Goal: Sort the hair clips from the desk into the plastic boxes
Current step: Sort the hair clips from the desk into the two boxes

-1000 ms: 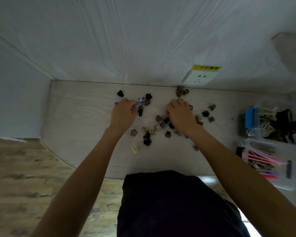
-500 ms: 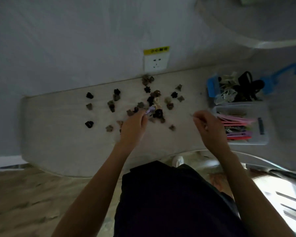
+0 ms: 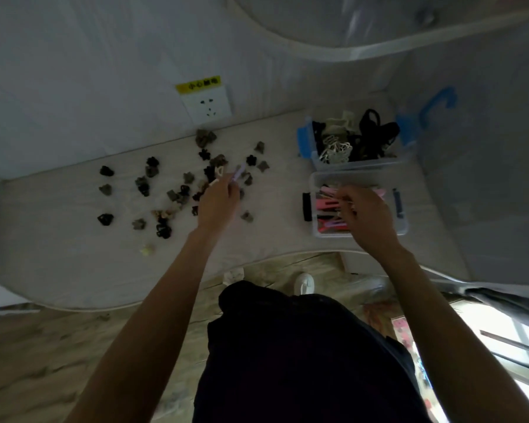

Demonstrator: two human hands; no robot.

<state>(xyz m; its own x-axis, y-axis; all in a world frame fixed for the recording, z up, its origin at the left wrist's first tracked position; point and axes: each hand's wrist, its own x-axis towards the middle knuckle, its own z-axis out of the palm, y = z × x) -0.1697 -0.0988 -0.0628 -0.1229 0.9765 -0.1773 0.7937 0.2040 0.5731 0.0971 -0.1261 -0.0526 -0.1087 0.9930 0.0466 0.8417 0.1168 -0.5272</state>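
Two boxes (image 3: pixel 359 228) — clips (image 3: pixel 171 195) maybe thirty.

- A yellow label (image 3: pixel 198 85) is stuck on the wall, touching the top edge of the white socket (image 3: pixel 206 105). It carries one short row of dark characters, seemingly Chinese. The first two look like "小心"; the others are too blurred to read.
- The socket's face shows only its plug holes, with no lettering that can be made out.
- Nothing legible shows on the boxes (image 3: pixel 400 222), the clips or the bench (image 3: pixel 58 264): no brand, number or sign can be told at this sharpness.
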